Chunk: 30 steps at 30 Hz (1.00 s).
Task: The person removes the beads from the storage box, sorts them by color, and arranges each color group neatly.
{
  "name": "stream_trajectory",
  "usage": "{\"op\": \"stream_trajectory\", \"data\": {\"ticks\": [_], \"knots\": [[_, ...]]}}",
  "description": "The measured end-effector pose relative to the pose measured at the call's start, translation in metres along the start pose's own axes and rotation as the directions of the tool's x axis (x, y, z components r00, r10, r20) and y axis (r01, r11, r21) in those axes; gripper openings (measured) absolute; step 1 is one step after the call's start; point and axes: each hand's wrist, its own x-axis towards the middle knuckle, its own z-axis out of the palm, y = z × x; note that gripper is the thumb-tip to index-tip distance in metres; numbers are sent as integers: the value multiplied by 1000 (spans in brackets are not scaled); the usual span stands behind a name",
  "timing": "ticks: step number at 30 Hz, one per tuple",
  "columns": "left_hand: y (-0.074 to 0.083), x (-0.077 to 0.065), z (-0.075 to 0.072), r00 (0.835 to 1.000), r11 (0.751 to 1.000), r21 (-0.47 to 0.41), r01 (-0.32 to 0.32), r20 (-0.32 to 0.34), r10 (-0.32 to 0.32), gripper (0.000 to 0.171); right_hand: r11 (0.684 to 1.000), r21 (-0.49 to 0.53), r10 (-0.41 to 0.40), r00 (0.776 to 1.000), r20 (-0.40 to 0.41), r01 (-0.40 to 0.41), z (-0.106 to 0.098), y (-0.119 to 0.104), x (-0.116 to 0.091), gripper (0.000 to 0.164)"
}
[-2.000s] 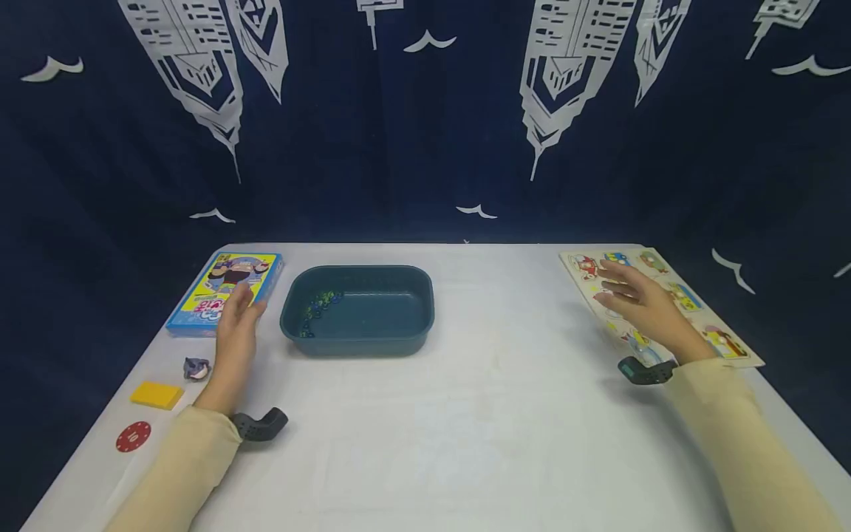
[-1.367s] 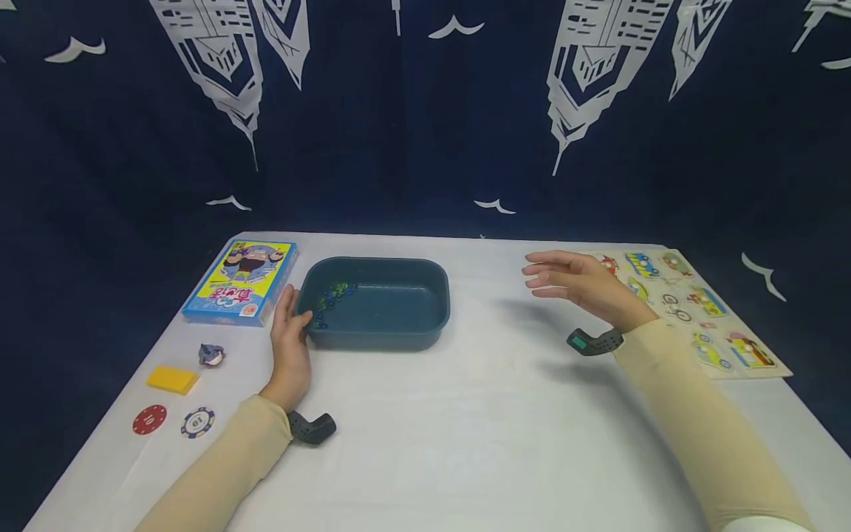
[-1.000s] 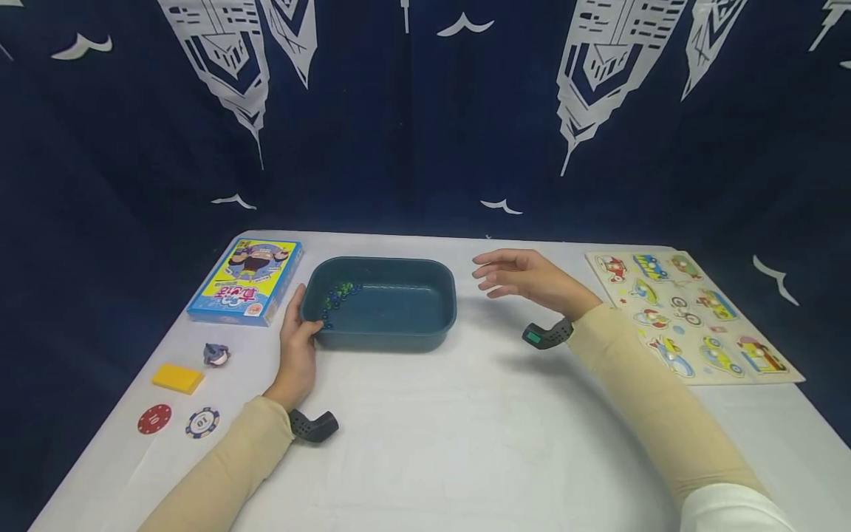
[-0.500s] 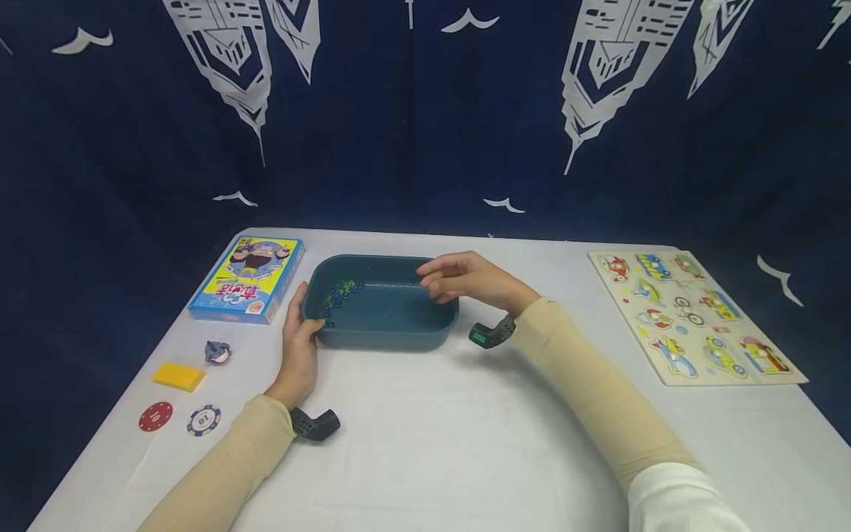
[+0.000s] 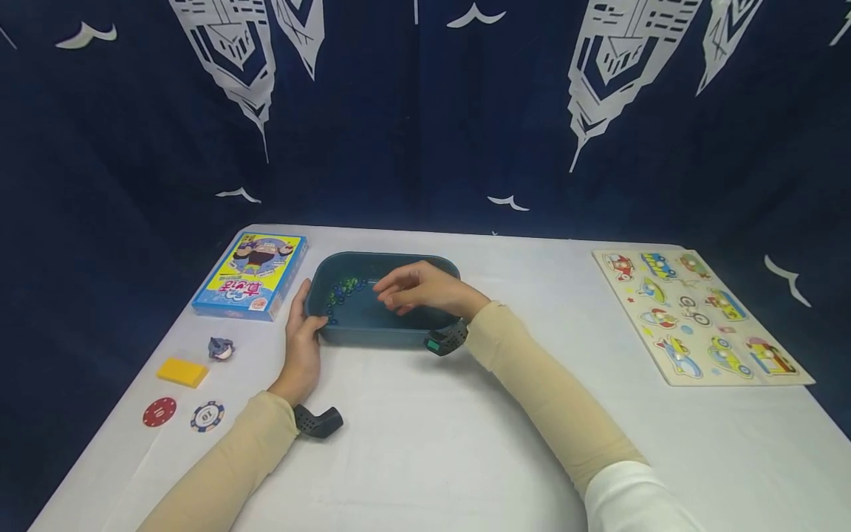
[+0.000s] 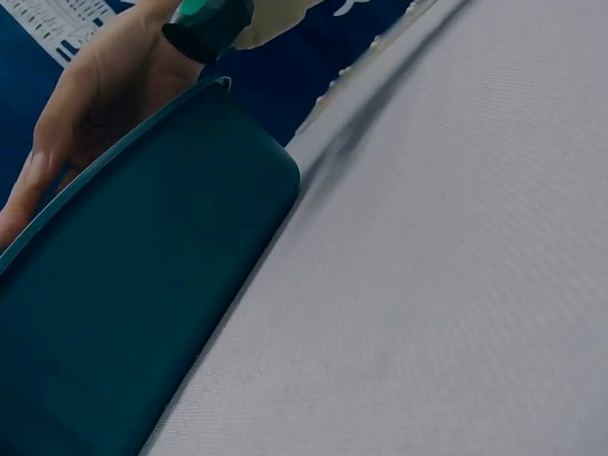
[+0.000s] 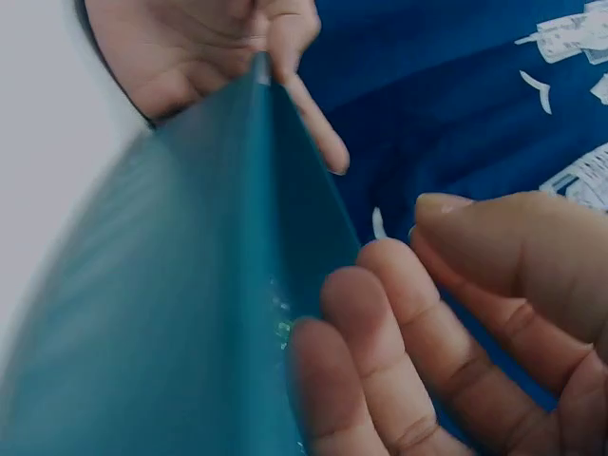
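My left hand [image 5: 302, 358] grips the left end of a dark teal plastic basin [image 5: 379, 338], its thumb over the rim; in the right wrist view that hand [image 7: 195, 52] is at the far end of the basin wall [image 7: 180, 304]. Small blue and green glassy marbles [image 5: 347, 288] lie along the basin's left side. Over the basin's middle, just right of the marbles, hovers my right hand [image 5: 432, 287] with loosely bent fingers. Its fingers [image 7: 380, 351] appear spread from the thumb and hold nothing. In the left wrist view the right hand [image 6: 104, 90] shows beyond the basin rim.
A blue and yellow game box [image 5: 249, 273] lies left of the basin. Nearer stand a small shark figure [image 5: 221, 349], a yellow block [image 5: 182, 372], a red chip [image 5: 159, 412] and a white-blue chip [image 5: 207, 417]. A wooden picture puzzle board [image 5: 698, 318] lies at right.
The left hand has moved from beside the game box to the basin and taken hold of its left end. The right hand has travelled left from the puzzle board to over the basin.
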Motion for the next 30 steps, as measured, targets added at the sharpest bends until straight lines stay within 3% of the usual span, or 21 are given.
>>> {"op": "stream_trajectory", "data": {"ticks": [12, 19, 30], "knots": [[0, 1, -1, 1000, 1000, 7, -3, 10, 3, 76, 981, -181, 68, 997, -25, -71, 35, 8, 31, 28], [0, 0, 0, 1000, 1000, 13, 2, 5, -2, 76, 907, -409, 108, 994, 10, -94, 41, 13, 36, 21], [-1, 1, 1, 1000, 1000, 26, -4, 0, 4, 76, 873, -480, 114, 993, 34, -84, 44, 11, 40, 19]]}}
